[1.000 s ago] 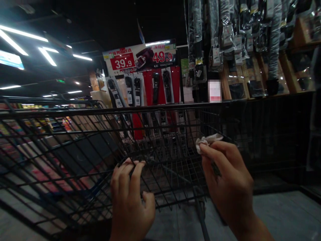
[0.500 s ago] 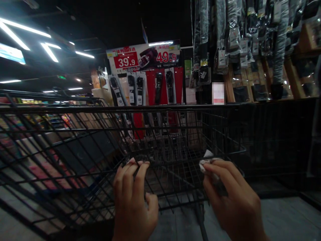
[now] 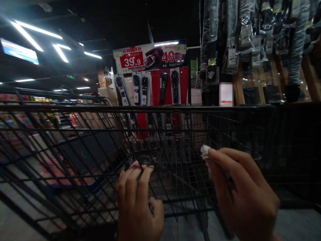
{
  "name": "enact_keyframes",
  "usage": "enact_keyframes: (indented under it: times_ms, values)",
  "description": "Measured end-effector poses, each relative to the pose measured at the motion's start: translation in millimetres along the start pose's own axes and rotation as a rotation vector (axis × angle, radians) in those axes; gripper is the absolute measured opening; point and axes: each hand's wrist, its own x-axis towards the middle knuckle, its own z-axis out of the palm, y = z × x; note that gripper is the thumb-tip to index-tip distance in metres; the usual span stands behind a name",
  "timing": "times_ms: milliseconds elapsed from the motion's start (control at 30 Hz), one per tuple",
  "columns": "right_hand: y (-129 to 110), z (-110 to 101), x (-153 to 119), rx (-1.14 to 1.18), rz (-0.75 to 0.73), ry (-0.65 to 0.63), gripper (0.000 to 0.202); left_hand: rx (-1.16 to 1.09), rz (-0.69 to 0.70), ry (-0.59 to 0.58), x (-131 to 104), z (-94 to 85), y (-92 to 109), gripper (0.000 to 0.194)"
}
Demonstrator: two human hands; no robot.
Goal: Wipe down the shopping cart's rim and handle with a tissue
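A black wire shopping cart [image 3: 175, 130] fills the middle of the head view, its side mesh facing me. My left hand [image 3: 140, 204] is at the lower centre, its fingers bent over a wire of the mesh and its thumb held apart below. To the right, my right hand [image 3: 247, 190] pinches a crumpled white tissue [image 3: 205, 151] between thumb and fingers. The tissue is close to the mesh; whether it touches a wire I cannot tell. Part of it is hidden inside the hand.
Behind the cart stands a rack of packaged belts [image 3: 175, 87] under a price sign [image 3: 150, 60]. More plastic-wrapped belts [image 3: 230, 33] hang at upper right. A dark panel with pink goods [image 3: 62, 175] shows through the mesh at left. Tiled floor lies below.
The view has shifted slightly left, so most things appear farther right. My right hand has moved right and turned, with the tissue in its fingers. My left hand stays at the mesh.
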Motion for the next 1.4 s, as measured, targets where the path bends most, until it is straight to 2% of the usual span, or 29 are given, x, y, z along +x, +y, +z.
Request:
enact_keyframes:
  times_ms: [167, 333, 567, 733, 867, 967, 1100, 1267, 1333, 1400]
  values:
    - [-4.6, 10.5, 44.9, -0.024, 0.01, 0.118, 0.015, -0.003, 0.016, -0.009, -2.4, -0.5, -2.7, 0.053]
    - [-17.4, 19.5, 55.4, -0.043, 0.006, 0.053, 0.014, -0.016, 0.025, 0.001, -2.3, 0.6, -3.8, 0.054]
    - [-33.2, 23.3, 40.1, 0.038, 0.046, 0.007, 0.014, -0.031, 0.042, 0.007, -1.8, -1.0, -4.6, 0.055]
    - [-38.6, 30.4, 11.1, 0.057, 0.064, -0.018, 0.014, -0.024, 0.042, -0.026, -3.6, -3.3, -5.6, 0.058]
    - [-40.0, 26.9, -13.0, 0.043, 0.051, -0.03, 0.014, -0.022, 0.036, -0.035, -5.1, -5.7, -5.4, 0.059]
    - [-45.7, 21.6, -19.2, 0.123, 0.042, -0.053, 0.015, -0.018, 0.024, -0.047, -5.1, -5.4, -4.9, 0.06]
    - [-59.7, 18.7, 3.4, 0.199, -0.012, -0.09, 0.016, -0.034, 0.042, 0.033, -2.7, -3.1, -3.0, 0.053]
    - [-67.1, 37.6, 58.4, 0.192, -0.074, 0.042, 0.013, -0.032, 0.017, 0.016, -2.8, -2.9, -1.9, 0.059]
    - [-67.7, 48.2, 66.1, 0.152, -0.073, 0.02, 0.012, -0.027, 0.014, 0.006, -4.5, -3.0, -3.0, 0.06]
    - [-69.5, 55.8, 60.0, 0.105, -0.062, -0.033, 0.012, -0.024, 0.014, 0.004, -6.2, -2.6, -4.8, 0.059]
